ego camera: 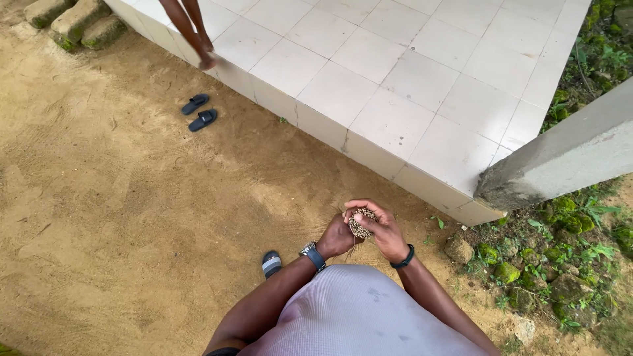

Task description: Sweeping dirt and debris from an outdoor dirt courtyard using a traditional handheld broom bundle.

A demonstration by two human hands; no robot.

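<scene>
I stand on sandy ground and hold a small speckled brown-and-white bundle (361, 223) in front of my chest. My right hand (382, 231) curls over it from the right, thumb on top. From the left, my left hand (336, 237) closes against the same bundle, with a dark watch on that wrist. A black band circles my right wrist. What the bundle is made of is too small to tell.
A raised white tiled platform (409, 86) fills the top middle. Another person's bare legs (191, 33) stand at its edge, a pair of dark slippers (199, 112) below on the sand. A concrete beam (567, 158) and mossy stones (527, 264) lie right. My sandalled foot (271, 264) shows.
</scene>
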